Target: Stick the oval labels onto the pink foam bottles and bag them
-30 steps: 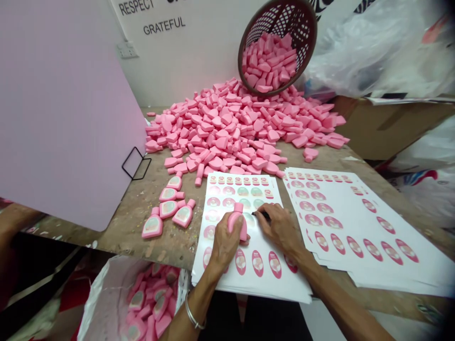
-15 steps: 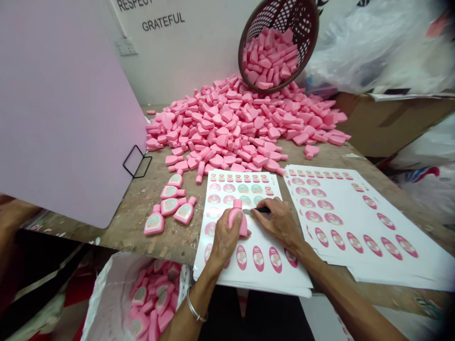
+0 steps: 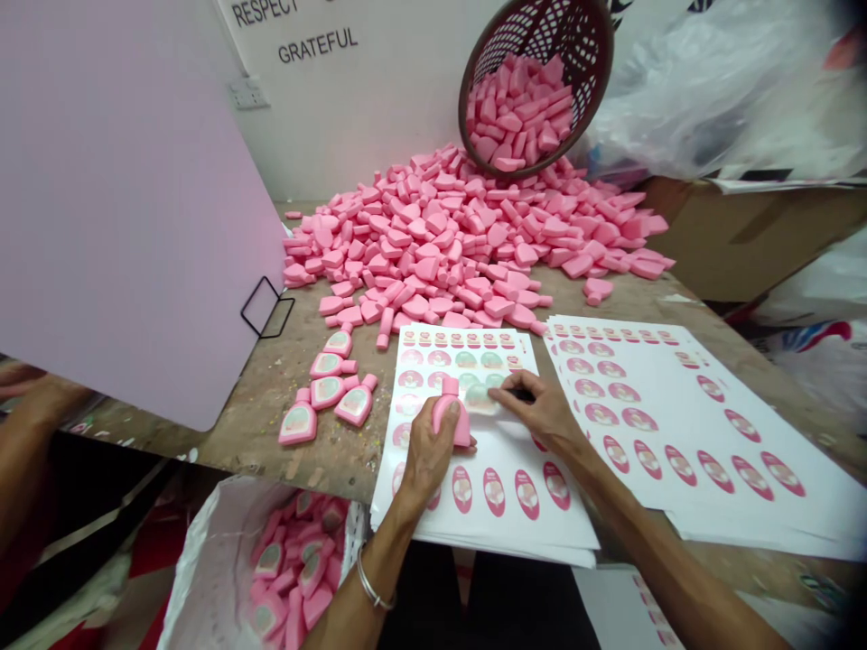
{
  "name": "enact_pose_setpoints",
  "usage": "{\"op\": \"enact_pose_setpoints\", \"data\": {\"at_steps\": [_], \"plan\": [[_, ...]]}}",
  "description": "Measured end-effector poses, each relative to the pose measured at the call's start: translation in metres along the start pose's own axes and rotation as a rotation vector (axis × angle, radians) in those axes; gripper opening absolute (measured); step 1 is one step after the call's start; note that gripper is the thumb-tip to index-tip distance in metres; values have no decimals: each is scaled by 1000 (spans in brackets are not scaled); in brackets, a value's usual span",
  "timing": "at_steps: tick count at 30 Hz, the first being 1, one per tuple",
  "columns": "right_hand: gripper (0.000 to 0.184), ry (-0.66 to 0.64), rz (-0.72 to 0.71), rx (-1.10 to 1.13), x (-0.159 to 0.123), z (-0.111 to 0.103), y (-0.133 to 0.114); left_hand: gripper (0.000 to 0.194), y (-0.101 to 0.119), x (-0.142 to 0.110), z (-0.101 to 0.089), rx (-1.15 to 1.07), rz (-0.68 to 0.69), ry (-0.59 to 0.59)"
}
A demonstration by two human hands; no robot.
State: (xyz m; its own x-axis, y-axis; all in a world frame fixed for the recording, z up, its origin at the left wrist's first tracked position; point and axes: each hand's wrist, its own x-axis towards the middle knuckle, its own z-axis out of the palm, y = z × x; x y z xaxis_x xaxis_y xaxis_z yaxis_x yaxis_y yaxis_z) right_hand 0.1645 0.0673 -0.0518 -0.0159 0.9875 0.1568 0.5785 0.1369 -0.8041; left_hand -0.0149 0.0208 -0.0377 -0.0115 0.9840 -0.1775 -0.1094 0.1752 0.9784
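Observation:
My left hand (image 3: 426, 447) is closed round a pink bottle-shaped foam piece (image 3: 452, 415), held upright over a white sticker sheet (image 3: 501, 506). My right hand (image 3: 542, 411) pinches a pale green and pink sticker (image 3: 480, 397) together with a thin dark tool, lifted just off the sheet beside the foam piece. Several foam pieces with stickers on them (image 3: 329, 393) lie on the table to the left of the sheet.
A big heap of plain pink foam pieces (image 3: 461, 244) spills from a tipped brown basket (image 3: 596, 54) at the back. A second stack of sticker sheets (image 3: 684, 424) lies right. A white bag (image 3: 203, 560) of stickered pieces sits below the table edge. Another person's arm (image 3: 27, 424) shows at far left behind a pink board (image 3: 122, 208).
My right hand has peeled a sticker off the sheet and lifted it beside the foam piece; before, the dark tool's tip was against the sheet. My left hand has barely moved.

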Motion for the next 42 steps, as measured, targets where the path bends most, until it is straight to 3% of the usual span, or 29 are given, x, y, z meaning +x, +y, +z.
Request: {"op": "enact_pose_setpoints", "data": {"at_steps": [4, 8, 14, 42], "plan": [[40, 88, 83, 155, 1, -15, -11, 51, 3, -2, -1, -102, -84, 33], [35, 61, -21, 126, -16, -18, -40, 67, 10, -10, -1, -341, -190, 17], [23, -9, -171, 111, -35, -7, -70, 62, 20, -19, -2, -483, -169, -67], [17, 83, -380, -74, -34, 5, -70, 62, 22, -20, -6, -514, -142, -65]]}}
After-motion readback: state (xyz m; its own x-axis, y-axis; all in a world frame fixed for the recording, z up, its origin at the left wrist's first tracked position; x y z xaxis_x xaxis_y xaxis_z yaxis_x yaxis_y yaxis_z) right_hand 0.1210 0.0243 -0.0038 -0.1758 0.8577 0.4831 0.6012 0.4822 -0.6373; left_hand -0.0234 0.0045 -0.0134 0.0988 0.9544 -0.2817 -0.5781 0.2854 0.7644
